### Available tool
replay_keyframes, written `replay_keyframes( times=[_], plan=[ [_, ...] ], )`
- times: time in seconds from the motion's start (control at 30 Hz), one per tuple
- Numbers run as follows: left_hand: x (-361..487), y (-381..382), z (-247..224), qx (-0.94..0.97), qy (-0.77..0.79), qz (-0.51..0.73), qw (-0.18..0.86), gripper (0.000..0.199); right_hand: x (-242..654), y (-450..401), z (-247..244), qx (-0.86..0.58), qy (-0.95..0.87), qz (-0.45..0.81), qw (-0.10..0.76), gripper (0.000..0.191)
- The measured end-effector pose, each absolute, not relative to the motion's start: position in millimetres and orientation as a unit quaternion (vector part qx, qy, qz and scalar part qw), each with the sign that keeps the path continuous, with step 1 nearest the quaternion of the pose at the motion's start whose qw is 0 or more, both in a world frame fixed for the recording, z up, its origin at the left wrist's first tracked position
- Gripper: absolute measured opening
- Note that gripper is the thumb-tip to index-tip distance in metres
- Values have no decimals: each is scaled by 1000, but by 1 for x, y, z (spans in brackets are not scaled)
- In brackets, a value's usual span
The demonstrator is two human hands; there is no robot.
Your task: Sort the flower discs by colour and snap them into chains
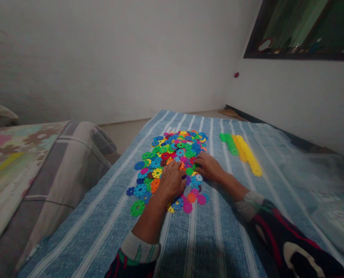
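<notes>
A spread heap of plastic flower-shaped disc connectors (140, 189), in blue, green, yellow, orange, red and pink, lies on a striped cloth. My left hand (173, 181) rests palm down on the middle of the heap, fingers apart and touching the discs; the discs under it are hidden. At the heap's right edge is my right hand (209, 166), its fingers slightly bent and apart, with the fingertips on some discs. Nothing shows held in either hand. To the right lie a joined row of green discs (232, 144) and longer yellow rows (250, 155).
The blue-and-white striped cloth (102, 220) covers the surface in front of me. Clear plastic packaging (313, 170) lies along the right side. A cloth-covered surface (56, 170) stands to the left, across a gap. White walls (131, 58) enclose the far side.
</notes>
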State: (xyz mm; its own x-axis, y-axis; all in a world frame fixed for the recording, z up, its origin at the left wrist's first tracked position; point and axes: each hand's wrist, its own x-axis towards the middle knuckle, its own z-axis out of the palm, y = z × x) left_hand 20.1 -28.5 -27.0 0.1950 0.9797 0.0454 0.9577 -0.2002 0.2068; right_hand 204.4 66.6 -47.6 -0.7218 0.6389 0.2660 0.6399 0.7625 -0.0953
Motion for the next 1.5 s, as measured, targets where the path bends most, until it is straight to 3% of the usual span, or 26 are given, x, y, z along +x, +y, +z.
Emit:
replay_keyframes(
  times=[0.43,0.67,0.8,1.03,1.4,1.5],
  plan=[
    [19,-23,-36,768,626,128,40,16,195,71,-37,-299,-933,70,186,13],
    [18,-23,-34,754,641,136,46,11,184,70,-42,-276,-947,76,146,6],
    [17,-23,-36,754,638,151,46,9,185,70,-48,-284,-948,53,132,23],
    [17,-24,-34,751,643,144,51,11,185,68,-40,-286,-952,43,96,31],
    [18,-25,-29,751,642,144,59,9,181,65,-40,-276,-947,65,154,5],
    [19,-26,-26,754,641,132,59,11,181,65,-38,-281,-942,93,158,9]
  ],
)
